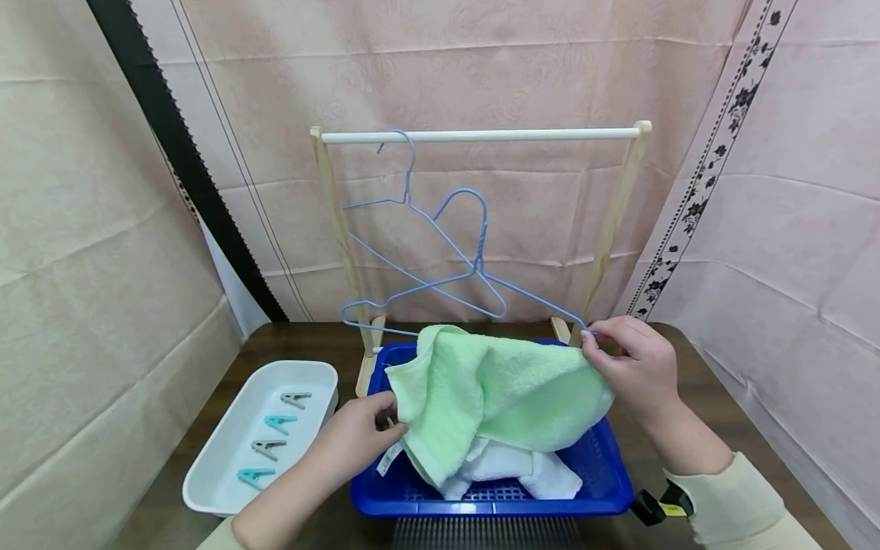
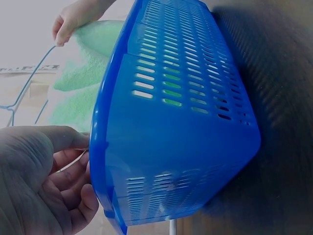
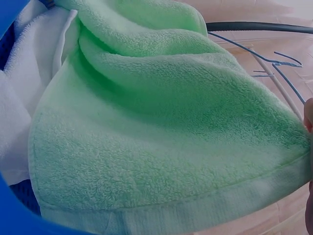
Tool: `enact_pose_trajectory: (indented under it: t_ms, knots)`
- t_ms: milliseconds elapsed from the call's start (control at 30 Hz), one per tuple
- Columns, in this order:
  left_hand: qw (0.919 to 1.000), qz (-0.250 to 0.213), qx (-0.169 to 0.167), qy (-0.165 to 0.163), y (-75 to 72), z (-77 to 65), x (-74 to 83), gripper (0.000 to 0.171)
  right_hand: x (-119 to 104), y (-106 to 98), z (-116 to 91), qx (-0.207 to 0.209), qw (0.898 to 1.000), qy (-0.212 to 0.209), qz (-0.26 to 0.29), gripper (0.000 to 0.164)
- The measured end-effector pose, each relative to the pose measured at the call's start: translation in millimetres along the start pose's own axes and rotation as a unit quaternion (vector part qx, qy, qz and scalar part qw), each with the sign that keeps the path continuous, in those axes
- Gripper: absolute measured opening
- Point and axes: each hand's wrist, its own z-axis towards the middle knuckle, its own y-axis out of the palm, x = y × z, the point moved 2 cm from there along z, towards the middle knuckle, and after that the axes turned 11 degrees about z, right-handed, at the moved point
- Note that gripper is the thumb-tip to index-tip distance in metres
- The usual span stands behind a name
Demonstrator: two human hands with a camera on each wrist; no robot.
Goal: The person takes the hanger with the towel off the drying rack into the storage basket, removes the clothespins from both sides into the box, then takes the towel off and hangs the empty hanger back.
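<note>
A light green towel (image 1: 509,382) is draped over the back of a blue basket (image 1: 491,508), above a white cloth (image 1: 509,466) inside. My left hand (image 1: 360,435) pinches the towel's left edge; in the left wrist view its fingertips are partly hidden behind the basket rim. With thumb and fingers, my right hand (image 1: 635,363) pinches the right end of a blue wire hanger (image 1: 481,237) together with the towel's upper right corner. The towel covers most of this hanger's lower bar. In the right wrist view the towel (image 3: 161,132) spreads out from the fingertips.
Another blue wire hanger (image 1: 410,172) hangs from the white rod (image 1: 522,135) of a wooden-sided rack behind the basket. On the left, a white tray (image 1: 206,473) holds several clothespins (image 1: 280,422). A black-and-yellow object (image 1: 660,506) lies by the right sleeve.
</note>
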Motion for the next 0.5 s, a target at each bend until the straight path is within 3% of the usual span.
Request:
enact_pose_trajectory:
  t_ms: [267, 500]
  knots:
    - [0.9989, 0.003, 0.001, -0.047, -2.6, 0.8, -4.0, 0.019, 0, -1, 0, 0.000, 1.000, -0.004, 0.004, 0.022]
    - [0.9964, -0.001, 0.022, -0.082, -7.9, 0.6, -10.3, 0.018, 0, -2, -1, -0.003, 1.000, -0.002, 0.010, 0.024]
